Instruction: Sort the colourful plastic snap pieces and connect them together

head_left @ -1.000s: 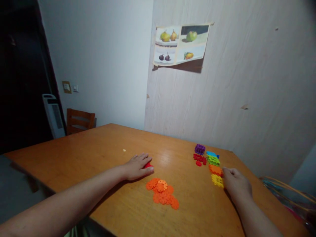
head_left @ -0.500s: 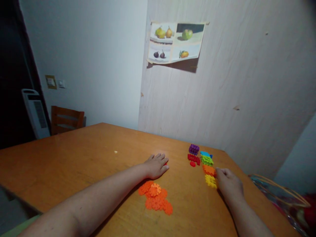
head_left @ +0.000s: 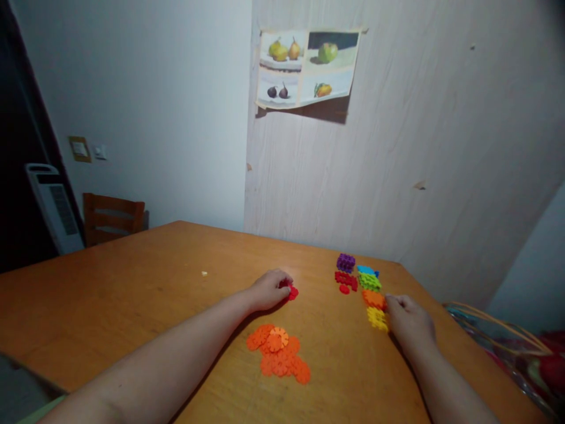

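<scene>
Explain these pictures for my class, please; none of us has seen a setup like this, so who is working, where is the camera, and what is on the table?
There is no machine here: a person works bare-handed, and one camera worn on the head takes every picture, looking forward and down.

On the wooden table lies a loose pile of flat orange discs. Farther right sit small toothed groups: purple, dark red, blue, green, orange and yellow.

The left hand curls its fingers around red pieces; how firmly is unclear. The right hand is closed beside the orange and yellow groups, hiding anything inside.
</scene>
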`<state>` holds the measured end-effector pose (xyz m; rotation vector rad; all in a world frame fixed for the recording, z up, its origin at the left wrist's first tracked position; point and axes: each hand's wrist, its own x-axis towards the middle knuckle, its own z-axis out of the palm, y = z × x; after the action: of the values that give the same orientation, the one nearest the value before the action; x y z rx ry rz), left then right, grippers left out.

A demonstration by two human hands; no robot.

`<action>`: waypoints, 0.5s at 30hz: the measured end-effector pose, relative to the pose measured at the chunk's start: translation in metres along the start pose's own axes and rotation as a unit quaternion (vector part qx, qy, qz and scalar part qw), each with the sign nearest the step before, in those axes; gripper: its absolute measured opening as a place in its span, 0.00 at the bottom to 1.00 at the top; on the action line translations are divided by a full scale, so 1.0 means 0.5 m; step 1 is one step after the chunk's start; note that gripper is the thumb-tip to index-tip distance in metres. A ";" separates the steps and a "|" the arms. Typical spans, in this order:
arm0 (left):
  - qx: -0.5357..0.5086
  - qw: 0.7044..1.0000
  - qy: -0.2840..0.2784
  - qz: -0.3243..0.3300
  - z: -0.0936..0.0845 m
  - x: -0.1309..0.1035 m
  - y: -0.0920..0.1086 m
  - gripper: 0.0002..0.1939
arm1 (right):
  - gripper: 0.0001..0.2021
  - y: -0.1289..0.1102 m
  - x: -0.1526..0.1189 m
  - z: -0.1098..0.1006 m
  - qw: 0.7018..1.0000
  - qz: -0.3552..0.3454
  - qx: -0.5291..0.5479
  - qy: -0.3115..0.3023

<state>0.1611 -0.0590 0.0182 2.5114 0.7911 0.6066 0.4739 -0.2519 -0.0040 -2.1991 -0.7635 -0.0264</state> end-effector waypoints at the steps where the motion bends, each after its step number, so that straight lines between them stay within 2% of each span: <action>1: 0.018 1.000 -0.003 0.014 0.002 0.000 0.004 0.13 | 0.21 0.001 0.000 0.000 1.000 -0.006 -0.001 0.001; 6: 0.078 0.997 -0.004 0.025 0.009 0.003 0.019 0.12 | 0.21 0.002 0.000 0.004 1.000 -0.014 -0.005 0.006; 15: 0.075 0.997 0.014 0.003 0.018 0.009 0.011 0.11 | 0.21 0.004 0.006 0.009 1.000 -0.009 -0.002 0.007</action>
<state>0.1715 -0.0627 0.0148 2.6469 0.8685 0.6059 0.4762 -0.2481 -0.0076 -2.1928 -0.7764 -0.0522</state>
